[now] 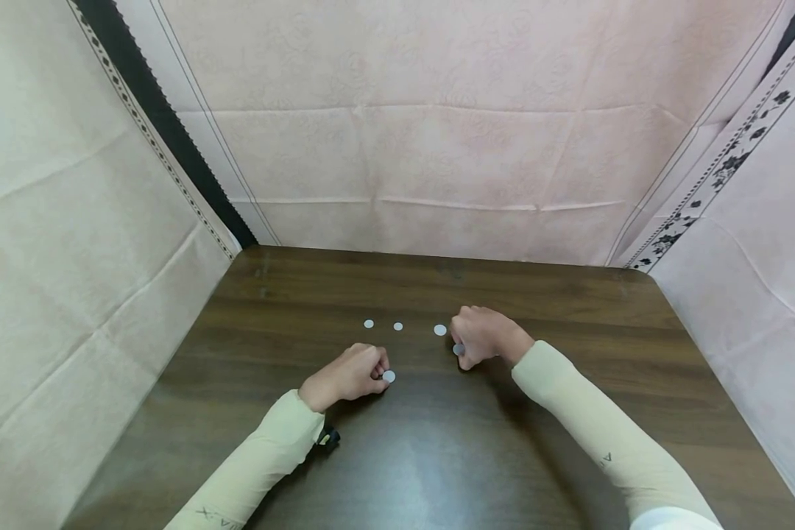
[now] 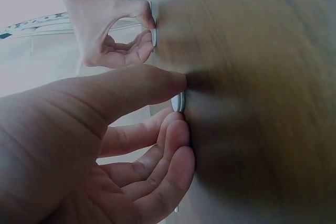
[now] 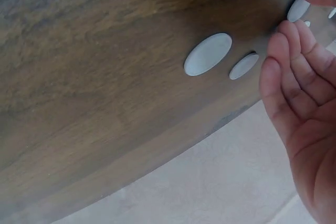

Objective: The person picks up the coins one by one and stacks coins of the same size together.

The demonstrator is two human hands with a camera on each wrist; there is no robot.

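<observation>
1. One left hand [image 1: 346, 375] clamps its grip on a flat, round, whitish disc [image 1: 389, 376], material unclear, at the brown wood-grain desk [image 1: 424, 456].
2. Beyond lie a small disc [image 1: 369, 324], another small disc [image 1: 398, 326], then a larger disc [image 1: 440, 330].
3. Right hand [image 1: 482, 335]: grip pinching a greyish disc [image 1: 459, 349].
4. Likely positioning discs; next calls for gentle release.

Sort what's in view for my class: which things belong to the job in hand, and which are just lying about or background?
Belongs to the job:
Left hand, pinching a white disc
Right hand, pinching another disc
Three loose discs, probably

Lying about or background:
Wooden table, the work surface
Cloth hangings
Dark object by the left sleeve, unclear what
</observation>
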